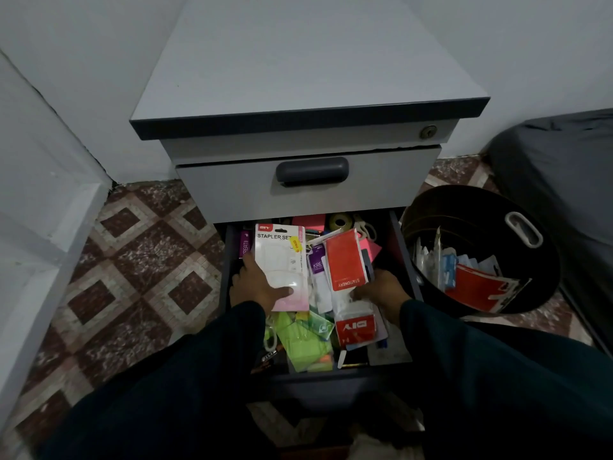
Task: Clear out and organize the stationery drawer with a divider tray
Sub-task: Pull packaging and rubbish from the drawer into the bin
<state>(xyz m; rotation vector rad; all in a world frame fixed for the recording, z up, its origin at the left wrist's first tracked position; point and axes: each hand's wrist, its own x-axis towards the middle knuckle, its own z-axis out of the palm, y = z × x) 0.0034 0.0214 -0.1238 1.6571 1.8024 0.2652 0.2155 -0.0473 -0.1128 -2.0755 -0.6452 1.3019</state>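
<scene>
While the open drawer is brimming with clutter, a left hand is gripping a light, stiff, slippery stapler set pack by its lower edge; the right hand is pinching a red stationery packet beside a black bin.

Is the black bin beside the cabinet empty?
No. The black bin, standing to the right of the open drawer, already holds several packages and papers, one of them a red card.
</scene>
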